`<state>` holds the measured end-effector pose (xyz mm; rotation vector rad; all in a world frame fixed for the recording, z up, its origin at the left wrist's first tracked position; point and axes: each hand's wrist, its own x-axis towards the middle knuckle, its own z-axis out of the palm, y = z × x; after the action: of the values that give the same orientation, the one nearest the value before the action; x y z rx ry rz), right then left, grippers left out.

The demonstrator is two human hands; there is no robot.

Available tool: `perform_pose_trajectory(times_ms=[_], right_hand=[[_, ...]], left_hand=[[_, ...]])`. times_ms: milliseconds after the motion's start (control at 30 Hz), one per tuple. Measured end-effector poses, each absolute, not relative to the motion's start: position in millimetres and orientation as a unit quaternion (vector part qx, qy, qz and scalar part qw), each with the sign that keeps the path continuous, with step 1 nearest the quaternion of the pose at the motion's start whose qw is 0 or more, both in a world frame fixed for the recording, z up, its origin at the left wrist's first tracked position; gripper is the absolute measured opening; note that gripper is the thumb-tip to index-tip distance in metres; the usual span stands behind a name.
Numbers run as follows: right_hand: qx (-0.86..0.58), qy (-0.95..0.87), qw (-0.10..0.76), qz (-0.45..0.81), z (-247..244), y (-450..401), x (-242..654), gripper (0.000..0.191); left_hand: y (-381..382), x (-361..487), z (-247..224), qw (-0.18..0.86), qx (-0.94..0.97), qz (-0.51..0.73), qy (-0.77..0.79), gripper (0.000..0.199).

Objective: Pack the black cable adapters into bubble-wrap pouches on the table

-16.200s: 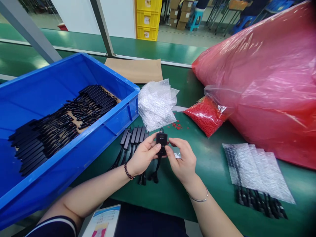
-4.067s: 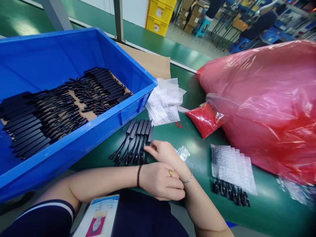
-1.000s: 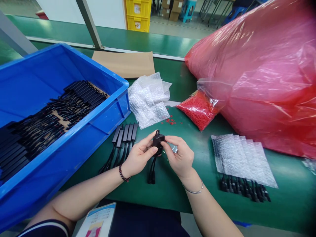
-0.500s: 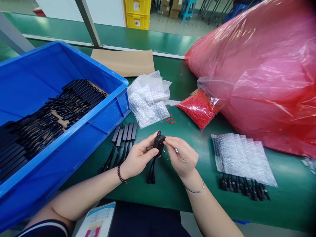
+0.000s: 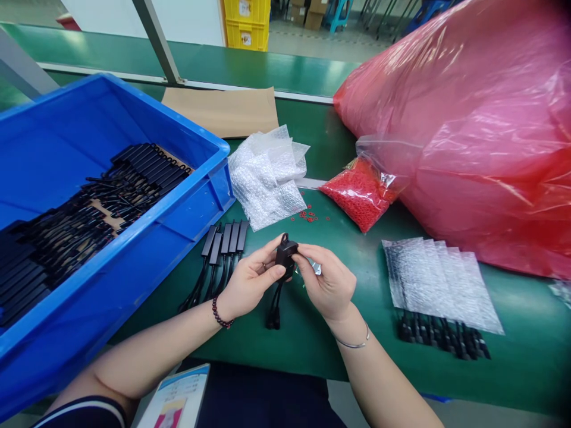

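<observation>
My left hand [image 5: 254, 276] is closed around a small black cabled box [image 5: 286, 254], thumb on its near face. A black loop sticks up from the box's top, and short cables with plugs [image 5: 273, 316] hang below. My right hand [image 5: 329, 279] pinches the upper right edge of the same box. A shiny, clear scrap [image 5: 316, 268] shows by my right fingers; whether they hold it I cannot make out. Left of my hands, several similar black boxes [image 5: 226, 239] lie in a row, cables toward me.
A blue bin [image 5: 178, 205] with many black cabled units stands left. Bubble bags [image 5: 267, 178] and loose red rings [image 5: 308, 216] lie ahead, near a bag of red rings [image 5: 359, 196]. Bubble-wrapped units [image 5: 439, 285] lie right, below a big pink plastic bag [image 5: 468, 131].
My right fingers have shifted slightly along the box's upper right edge, and more of the shiny scrap shows beside them. My left hand keeps its hold.
</observation>
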<state>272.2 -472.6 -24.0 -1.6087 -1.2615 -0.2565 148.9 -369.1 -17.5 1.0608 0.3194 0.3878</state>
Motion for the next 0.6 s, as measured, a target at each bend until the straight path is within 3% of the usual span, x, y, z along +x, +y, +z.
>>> perform_pose_trajectory(times_ms=[600], right_hand=[[-0.667, -0.520, 0.524, -0.101, -24.1, -473.2, 273.2, 0.030]], left_hand=[[-369.9, 148.6, -20.2, 0.819, 0.521, 0.179, 0.162, 0.053]])
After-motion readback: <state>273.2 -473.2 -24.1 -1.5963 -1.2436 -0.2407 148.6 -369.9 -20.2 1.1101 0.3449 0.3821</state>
